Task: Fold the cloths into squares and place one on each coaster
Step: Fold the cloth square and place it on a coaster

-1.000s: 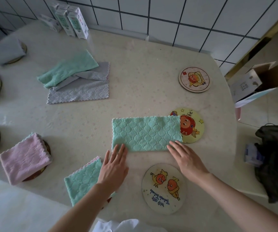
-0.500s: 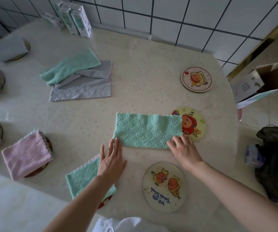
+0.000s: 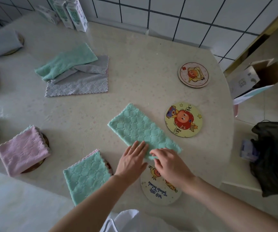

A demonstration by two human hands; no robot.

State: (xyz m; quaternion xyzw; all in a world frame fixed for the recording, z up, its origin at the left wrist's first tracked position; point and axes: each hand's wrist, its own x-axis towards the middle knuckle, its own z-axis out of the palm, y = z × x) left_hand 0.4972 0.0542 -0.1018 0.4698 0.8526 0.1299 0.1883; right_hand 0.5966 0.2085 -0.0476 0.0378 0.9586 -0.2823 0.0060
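A green cloth (image 3: 138, 128), folded into a long strip, lies slanted on the table with its near end by my hands. My left hand (image 3: 132, 159) lies flat with straight fingers on that near end. My right hand (image 3: 170, 162) curls its fingers onto the same end, pinching the edge. Three bare round coasters show: a white one (image 3: 158, 193) under my wrists, a yellow one (image 3: 183, 119) right of the cloth, a pink one (image 3: 194, 74) farther back. A folded green square (image 3: 86, 174) and a folded pink square (image 3: 21, 149) each sit on a coaster at the left.
A loose pile of one green cloth (image 3: 66, 61) and grey cloth (image 3: 79, 82) lies at the back left. More covered coasters line the left edge. Cartons (image 3: 73, 12) stand by the tiled wall. An open box (image 3: 259, 77) and a black bag (image 3: 272, 154) are off the table's right.
The green strip has turned from level to slanted and slid off the yellow coaster. Both hands have come together at its near end, the right one now curling onto the edge.
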